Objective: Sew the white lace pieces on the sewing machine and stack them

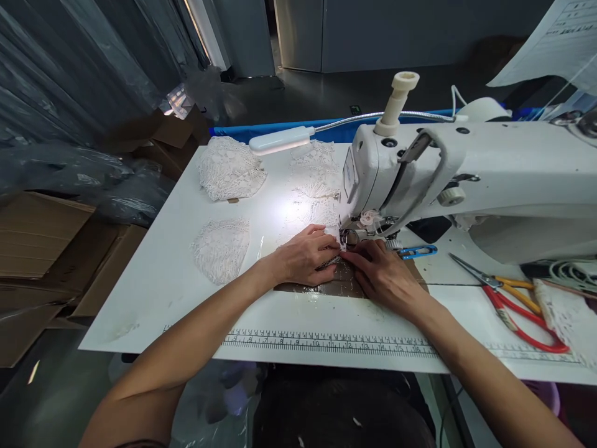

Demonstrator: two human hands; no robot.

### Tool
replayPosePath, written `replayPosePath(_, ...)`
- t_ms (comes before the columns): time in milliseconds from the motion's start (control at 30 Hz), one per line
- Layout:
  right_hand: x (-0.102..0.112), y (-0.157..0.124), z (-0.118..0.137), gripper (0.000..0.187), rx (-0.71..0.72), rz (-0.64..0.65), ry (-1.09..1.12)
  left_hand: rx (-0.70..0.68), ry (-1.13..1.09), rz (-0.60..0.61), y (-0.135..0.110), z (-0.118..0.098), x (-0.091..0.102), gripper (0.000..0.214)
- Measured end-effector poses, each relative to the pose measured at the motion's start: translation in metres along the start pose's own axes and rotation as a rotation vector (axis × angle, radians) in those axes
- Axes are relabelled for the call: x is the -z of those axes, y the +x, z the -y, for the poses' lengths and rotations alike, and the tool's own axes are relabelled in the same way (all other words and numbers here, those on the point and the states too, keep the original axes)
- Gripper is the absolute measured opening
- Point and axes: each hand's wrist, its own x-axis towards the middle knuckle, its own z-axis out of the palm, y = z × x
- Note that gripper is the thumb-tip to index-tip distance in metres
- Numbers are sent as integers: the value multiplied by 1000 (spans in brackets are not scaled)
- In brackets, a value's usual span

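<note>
Clearly the lace piece (334,235) is light, limp and easily snagged, best held flat near its edges. It lies on the counter (177,274) at the sewing machine's presser foot (351,236). My left hand (305,255) and right hand (380,274) press it down, fingers nearly straight, gripping nothing.

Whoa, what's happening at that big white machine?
A person is at a white sewing machine. The left hand and the right hand press a small piece of white lace flat on the table, right by the needle and under a bright lamp. More lace pieces lie to the left. Red-handled scissors and blue snips lie untouched to the right.
</note>
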Motion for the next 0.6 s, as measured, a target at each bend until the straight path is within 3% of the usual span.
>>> replayPosePath(300,5,8,9,36,-6,64,-134,29,43,33,-3,2,3,28)
replayPosePath(600,-2,12,15,39,-82,42,-168,69,85,104,-1,4,7,32)
